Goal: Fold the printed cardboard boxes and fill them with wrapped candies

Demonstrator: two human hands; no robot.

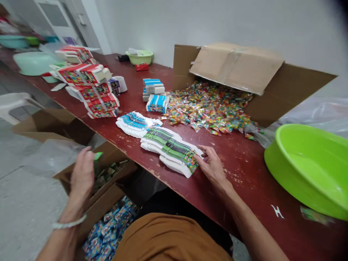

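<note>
My left hand (83,174), blurred by motion, is over an open cardboard box (108,195) beside the table. A small green packet (98,156) shows just past its fingers; whether the hand grips it is unclear. On the table, my right hand (213,165) has its thumb and fingers at the near right end of a fanned row of flat green printed cartons (174,146), pinching the edge of the end one. Behind that row lies a similar fan of blue flat cartons (136,121).
Wrapped candies (206,108) spill from a tipped cardboard box (236,67). A green basin (282,159) stands at right. Bundled red cartons (100,105) and blue cartons (157,104) sit further back. Below the table, another box holds small blue packets (108,232).
</note>
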